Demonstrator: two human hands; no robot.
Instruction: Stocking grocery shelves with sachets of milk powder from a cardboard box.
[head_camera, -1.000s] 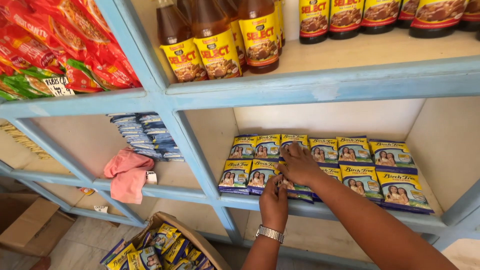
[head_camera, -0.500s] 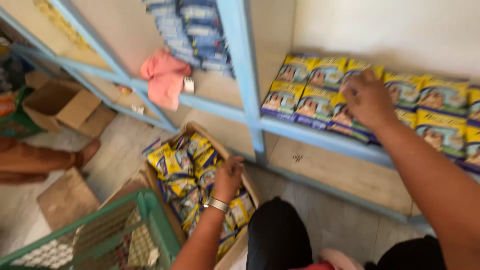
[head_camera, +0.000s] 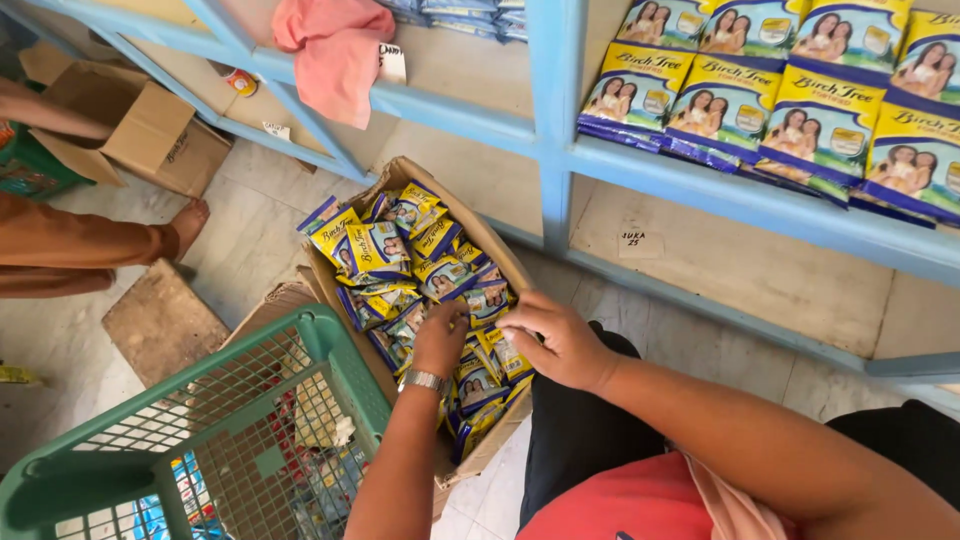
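Seen from the head camera, looking down: both hands deep in an open cardboard box (head_camera: 400, 180) on the tiled floor, packed with blue-and-yellow sachets (head_camera: 375, 250). Left hand (head_camera: 442, 338), a silver watch (head_camera: 425, 380) at the wrist, fingers curled down among the sachets near the middle of the box; grip closed around one or more packets, though exactly which cannot be told. Right hand (head_camera: 555, 340) just beside it at the box's right edge, fingers bent over the packets and touching them; whether that grip is closed on any cannot be told. Near left, touching the box, a green plastic basket (head_camera: 200, 400) with goods visible through its mesh. Far right, on the blue shelf (head_camera: 700, 185), more matching sachets (head_camera: 790, 110) standing in overlapping rows. Far left on the same shelving, a pink cloth (head_camera: 335, 50) draped over the edge. At the left edge, another person's leg and bare foot (head_camera: 188, 220) resting on the floor, next to a second cardboard box (head_camera: 150, 140), flaps open.
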